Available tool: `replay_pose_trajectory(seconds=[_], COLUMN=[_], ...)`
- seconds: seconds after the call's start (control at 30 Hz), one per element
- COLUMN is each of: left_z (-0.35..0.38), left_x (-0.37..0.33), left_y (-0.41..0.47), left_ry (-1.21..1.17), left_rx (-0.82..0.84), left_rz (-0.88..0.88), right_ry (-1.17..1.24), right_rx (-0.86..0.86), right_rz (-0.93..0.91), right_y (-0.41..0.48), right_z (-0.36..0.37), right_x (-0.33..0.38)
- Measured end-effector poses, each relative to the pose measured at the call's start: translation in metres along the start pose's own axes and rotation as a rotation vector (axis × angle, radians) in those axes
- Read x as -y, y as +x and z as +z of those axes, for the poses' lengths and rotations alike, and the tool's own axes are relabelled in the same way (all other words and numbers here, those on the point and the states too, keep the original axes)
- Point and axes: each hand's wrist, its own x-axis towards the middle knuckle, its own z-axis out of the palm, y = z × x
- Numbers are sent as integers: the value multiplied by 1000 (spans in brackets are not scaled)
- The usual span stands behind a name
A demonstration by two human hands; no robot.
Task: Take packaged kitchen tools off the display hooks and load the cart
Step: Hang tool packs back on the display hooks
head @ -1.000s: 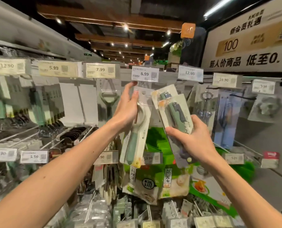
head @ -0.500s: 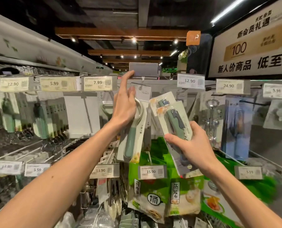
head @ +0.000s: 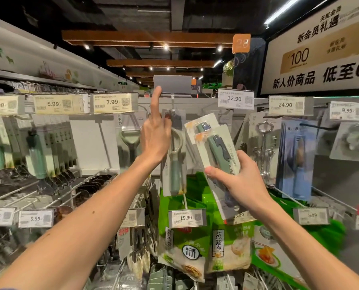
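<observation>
nearby, right hand [head: 243, 181] grips packaged tools [head: 216, 143] beside the 12.90 tag [head: 235, 99].

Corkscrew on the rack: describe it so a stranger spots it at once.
Start at the big white sign top right, then drop to the 24.90 price tag. The corkscrew hangs below its left end, all shiny metal, unlike the blue packs right of it.

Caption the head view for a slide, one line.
Left hand at the hanging tool pack, index finger at the flipped-up price tag; right hand grips two packaged green tools.
</observation>
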Motion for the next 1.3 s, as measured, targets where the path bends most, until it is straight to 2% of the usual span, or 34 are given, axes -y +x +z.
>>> replay_pose_trajectory(seconds=[0.17, 0.23, 0.3, 0.37, 0.47, 0.5, 0.57, 0.8, 1.07, 1.3], left_z=[-2, -5, -12, -16, -18, -18, -19, -29, -34, -27], left_x=[-5, -15, -33, -53, -77, -81, -85, -80, -87, -107], left_y=[-4, -17, -40, -65, -78, -78, -76, -79, -83, -107], left_ry=[108, -12, -239, -444, -773, -851, -905, -922, -1014, -1125], left_rx=[-31, -70, -77, 50, 438, 525, 586, 627, 559, 618], left_rz=[19, -40, -131, -268, -561, -607, -617, -684, -801, -872], right_ry=[10, 14, 47, 87, 132, 130, 138, 204, 239, 270], right_rx=[6, 12, 20, 17, 26, 31, 38, 33, -12, -47], right_rz=[0, -2, 1, 10, 30, 40, 71, 169, 226, 338], right_y=[-5, -9, -12, -15, -19, -21, -26, -42, -63, -95], right_z=[-4, -7, -8, -8, -6, -4, -3, -3, -10, -28], right_x=[-2, -4, -4, -4, -4, -5, -5, 4, 13, 21])
